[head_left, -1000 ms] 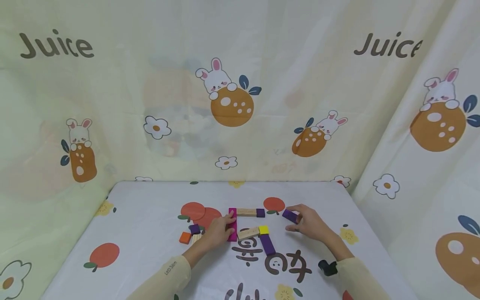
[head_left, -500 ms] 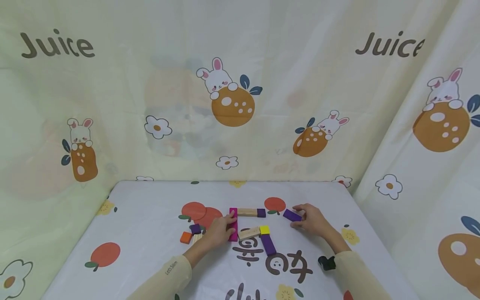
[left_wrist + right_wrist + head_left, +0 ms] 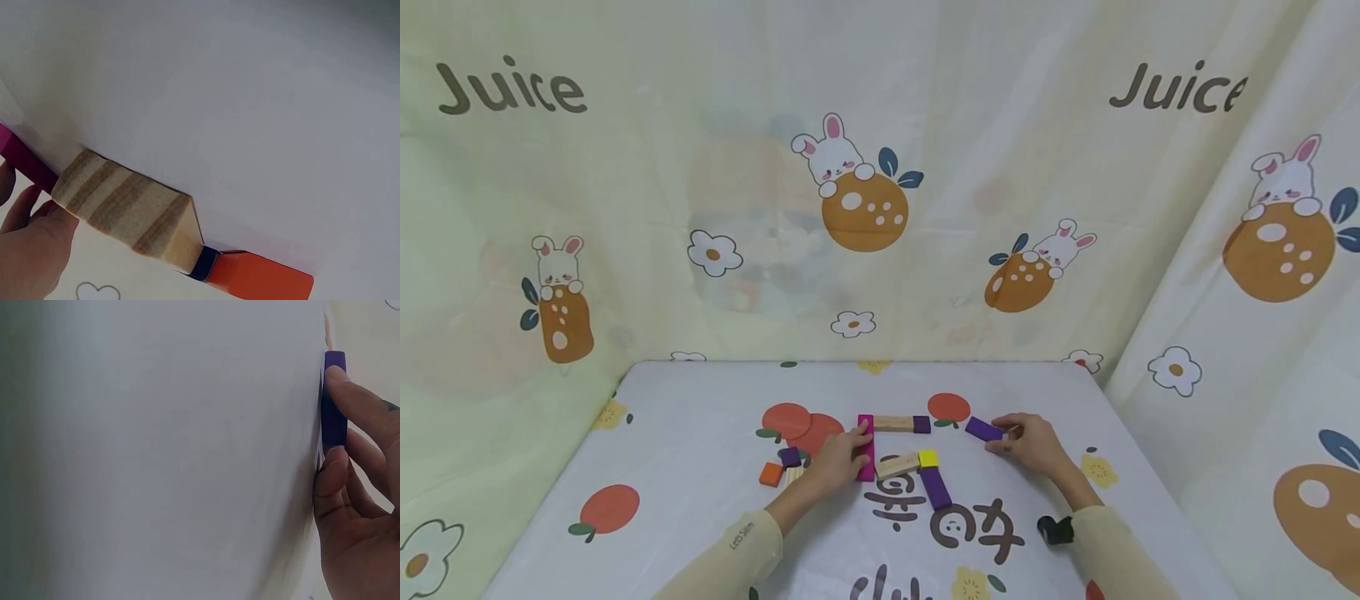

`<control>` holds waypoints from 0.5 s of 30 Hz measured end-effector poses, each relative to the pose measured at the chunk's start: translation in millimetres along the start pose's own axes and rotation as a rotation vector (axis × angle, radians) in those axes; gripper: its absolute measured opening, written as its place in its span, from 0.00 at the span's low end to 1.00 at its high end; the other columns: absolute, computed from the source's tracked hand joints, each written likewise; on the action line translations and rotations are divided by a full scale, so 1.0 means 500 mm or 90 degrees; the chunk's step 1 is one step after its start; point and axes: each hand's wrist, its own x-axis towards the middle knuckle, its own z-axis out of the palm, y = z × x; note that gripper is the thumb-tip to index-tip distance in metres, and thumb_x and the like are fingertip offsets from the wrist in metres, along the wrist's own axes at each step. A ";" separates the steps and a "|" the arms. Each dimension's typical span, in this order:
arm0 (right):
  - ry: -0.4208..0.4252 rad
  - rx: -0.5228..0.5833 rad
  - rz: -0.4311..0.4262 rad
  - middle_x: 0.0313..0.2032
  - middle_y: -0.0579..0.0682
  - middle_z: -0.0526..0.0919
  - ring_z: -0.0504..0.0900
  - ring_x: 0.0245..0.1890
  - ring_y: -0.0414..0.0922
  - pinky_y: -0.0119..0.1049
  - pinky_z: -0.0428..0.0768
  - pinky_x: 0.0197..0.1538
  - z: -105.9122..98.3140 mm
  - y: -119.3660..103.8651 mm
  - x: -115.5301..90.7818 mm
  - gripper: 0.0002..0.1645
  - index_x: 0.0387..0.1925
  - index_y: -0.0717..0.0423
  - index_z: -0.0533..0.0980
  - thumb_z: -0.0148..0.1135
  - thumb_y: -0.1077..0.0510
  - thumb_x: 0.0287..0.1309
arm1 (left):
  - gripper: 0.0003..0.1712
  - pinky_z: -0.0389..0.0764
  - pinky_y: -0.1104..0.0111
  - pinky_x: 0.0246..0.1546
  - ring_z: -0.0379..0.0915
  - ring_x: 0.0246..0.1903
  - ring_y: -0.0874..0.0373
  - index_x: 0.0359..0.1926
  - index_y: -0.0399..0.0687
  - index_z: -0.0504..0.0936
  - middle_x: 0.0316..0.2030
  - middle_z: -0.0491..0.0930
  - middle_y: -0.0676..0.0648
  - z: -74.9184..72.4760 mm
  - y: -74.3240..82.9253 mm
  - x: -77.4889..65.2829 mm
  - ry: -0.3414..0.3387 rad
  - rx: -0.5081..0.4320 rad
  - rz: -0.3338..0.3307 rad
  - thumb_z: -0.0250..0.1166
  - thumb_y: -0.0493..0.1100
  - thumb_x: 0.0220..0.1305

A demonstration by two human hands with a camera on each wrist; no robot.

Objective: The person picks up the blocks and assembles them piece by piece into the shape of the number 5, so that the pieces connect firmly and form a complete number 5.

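Observation:
In the head view my left hand (image 3: 833,463) holds the long magenta block (image 3: 867,472), its index finger and thumb on it. A plain wooden block (image 3: 893,423) with a small purple block (image 3: 922,424) at its end extends from the magenta one. Nearer, another wooden block (image 3: 897,466) leads to a yellow block (image 3: 928,458) and a longer purple block (image 3: 936,488). At the right, my right hand (image 3: 1036,446) pinches the end of a separate purple block (image 3: 983,429); the right wrist view shows fingers on this purple block (image 3: 334,415).
Beside the left wrist lie an orange block (image 3: 771,474), a dark purple block (image 3: 789,457) and a striped wooden block (image 3: 125,203), partly hidden in the head view. A small black object (image 3: 1056,530) sits by the right sleeve. Printed curtains enclose the white table (image 3: 700,392).
My right hand has shifted its fingers toward the right end of the purple block, which has turned slightly and sits a little further right. The left hand has stayed put on the magenta block.

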 end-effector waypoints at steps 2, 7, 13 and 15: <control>0.001 0.018 0.006 0.41 0.52 0.86 0.76 0.39 0.46 0.34 0.73 0.39 -0.001 0.006 0.000 0.26 0.56 0.58 0.86 0.80 0.53 0.58 | 0.25 0.73 0.44 0.71 0.62 0.77 0.34 0.69 0.35 0.78 0.78 0.67 0.38 0.000 0.000 -0.001 0.001 -0.004 -0.004 0.65 0.35 0.74; -0.005 0.038 0.026 0.40 0.52 0.83 0.75 0.41 0.47 0.36 0.71 0.40 -0.001 0.014 0.002 0.26 0.56 0.57 0.86 0.80 0.51 0.58 | 0.25 0.73 0.43 0.71 0.64 0.77 0.33 0.69 0.34 0.78 0.77 0.68 0.38 0.000 0.001 0.000 0.002 0.002 0.002 0.65 0.34 0.73; 0.001 0.043 0.031 0.38 0.52 0.82 0.74 0.42 0.48 0.38 0.70 0.41 0.000 0.013 0.001 0.24 0.55 0.57 0.87 0.79 0.53 0.59 | 0.25 0.73 0.44 0.71 0.63 0.77 0.33 0.69 0.34 0.78 0.77 0.68 0.37 -0.003 0.005 -0.004 0.003 -0.004 -0.004 0.65 0.34 0.73; 0.003 0.041 0.033 0.38 0.52 0.82 0.75 0.42 0.48 0.38 0.70 0.41 0.000 0.014 0.001 0.24 0.55 0.57 0.87 0.79 0.53 0.59 | 0.25 0.73 0.44 0.71 0.63 0.77 0.34 0.69 0.35 0.78 0.77 0.68 0.38 -0.004 0.008 -0.006 0.001 -0.009 -0.009 0.65 0.35 0.73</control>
